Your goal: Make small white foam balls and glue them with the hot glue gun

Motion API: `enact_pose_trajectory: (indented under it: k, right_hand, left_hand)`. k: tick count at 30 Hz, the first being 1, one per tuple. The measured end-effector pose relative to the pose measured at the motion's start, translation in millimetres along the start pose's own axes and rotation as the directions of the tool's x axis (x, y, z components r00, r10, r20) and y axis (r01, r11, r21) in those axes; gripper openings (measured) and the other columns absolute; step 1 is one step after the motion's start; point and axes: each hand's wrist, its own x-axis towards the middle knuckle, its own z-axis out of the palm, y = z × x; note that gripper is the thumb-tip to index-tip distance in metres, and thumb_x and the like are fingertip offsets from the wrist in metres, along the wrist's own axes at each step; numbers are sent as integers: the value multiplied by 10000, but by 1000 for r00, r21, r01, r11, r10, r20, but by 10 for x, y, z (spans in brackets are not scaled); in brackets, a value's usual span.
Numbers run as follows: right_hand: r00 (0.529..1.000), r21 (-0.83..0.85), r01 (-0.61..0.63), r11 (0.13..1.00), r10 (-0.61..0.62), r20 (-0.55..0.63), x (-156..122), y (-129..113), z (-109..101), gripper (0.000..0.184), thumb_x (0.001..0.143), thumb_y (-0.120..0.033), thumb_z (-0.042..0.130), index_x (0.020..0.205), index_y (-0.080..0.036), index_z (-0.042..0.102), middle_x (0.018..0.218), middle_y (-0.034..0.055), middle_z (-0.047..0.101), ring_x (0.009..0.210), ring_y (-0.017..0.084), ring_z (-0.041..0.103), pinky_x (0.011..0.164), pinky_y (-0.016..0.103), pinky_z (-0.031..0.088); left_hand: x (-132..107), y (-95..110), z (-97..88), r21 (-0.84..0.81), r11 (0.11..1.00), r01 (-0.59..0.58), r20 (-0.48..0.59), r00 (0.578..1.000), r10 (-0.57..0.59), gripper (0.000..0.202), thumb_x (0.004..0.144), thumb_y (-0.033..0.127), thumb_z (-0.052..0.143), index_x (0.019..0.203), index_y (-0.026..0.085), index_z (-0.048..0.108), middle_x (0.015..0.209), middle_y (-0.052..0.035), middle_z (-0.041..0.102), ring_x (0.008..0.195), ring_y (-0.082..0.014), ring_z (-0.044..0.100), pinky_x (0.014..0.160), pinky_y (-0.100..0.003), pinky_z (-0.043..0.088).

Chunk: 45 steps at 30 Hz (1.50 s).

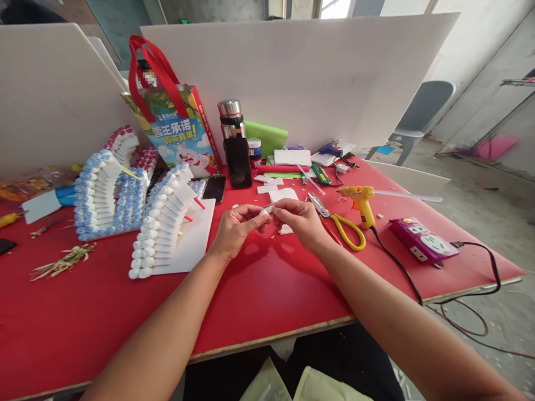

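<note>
Above the red table (267,301), my left hand (239,227) and my right hand (297,220) meet with fingers closed on one small white piece (266,210). It looks like paper or thin foam, but its kind is too small to make out. Just behind and beneath my fingers lie white sheets (284,194) and scraps. To my right hand's right rest yellow-handled scissors (350,231), blades pointing away. Left of my left hand, a fan-shaped model of white rolled pieces (161,228) stands on a white board (196,245).
A yellow glue gun (363,205) with a clear stick and a purple power strip (426,242) stand at right, cords trailing off the edge. Behind are a phone (237,163), a steel bottle (231,114) and a gift bag (179,131). Blue-tipped models (98,195) sit at left.
</note>
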Motion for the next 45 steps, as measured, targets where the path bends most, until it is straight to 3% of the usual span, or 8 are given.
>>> enact_pose_trajectory:
  k: [5,12,17,27,32,37,45]
  right_hand:
    - [1000,-25,8,1000,-8,-6,7,24,-9,212,799,-302,670,905,-142,759,625,-6,594,519,112,546,540,279,492]
    - [996,-116,91,989,-91,8,3,-5,-17,184,794,-263,663,886,-174,794,834,22,605,547,83,548,521,260,520]
    - [990,-152,138,979,-138,15,3,20,-14,199,799,-261,655,904,-183,804,836,29,604,562,87,534,483,242,509]
    - [954,-316,297,901,-297,50,-21,55,-30,195,867,-290,647,954,-221,808,890,51,651,739,146,598,639,285,521]
    - [947,-369,315,874,-316,59,-22,96,-22,223,888,-337,636,996,-230,800,936,60,657,731,150,599,633,299,523]
    - [920,-447,383,809,-380,100,-36,127,-10,249,913,-258,574,1044,-224,783,966,65,651,762,154,603,646,297,509]
    - [849,-613,501,611,-485,210,-68,125,28,329,929,-199,497,1163,-212,729,1010,93,640,770,161,590,673,304,500]
  left_hand:
    - [13,-9,1,17,1000,10,7,1000,-10,198,769,322,797,882,166,749,743,-26,692,632,-121,608,708,-275,515]
    - [23,-37,1,-9,999,38,-17,999,-38,219,738,328,820,879,170,764,760,-39,714,617,-130,620,684,-283,523]
    - [23,-50,2,-21,999,39,-10,999,-39,233,753,339,809,897,160,767,782,-47,713,622,-132,625,673,-285,529]
    - [34,-68,18,-28,999,38,-24,999,-39,237,755,344,809,876,147,758,767,-48,701,617,-126,610,644,-278,524]
    - [54,-111,-5,-18,999,42,-73,996,-44,276,714,367,837,859,148,754,699,-40,691,575,-129,599,616,-282,506]
    - [71,-164,-21,-2,1000,15,-101,995,-15,306,709,391,835,851,136,743,739,-57,709,565,-126,595,607,-282,497]
    - [65,-156,-10,69,998,-13,-178,984,25,290,682,373,850,784,148,697,636,-6,659,514,-102,552,550,-242,443]
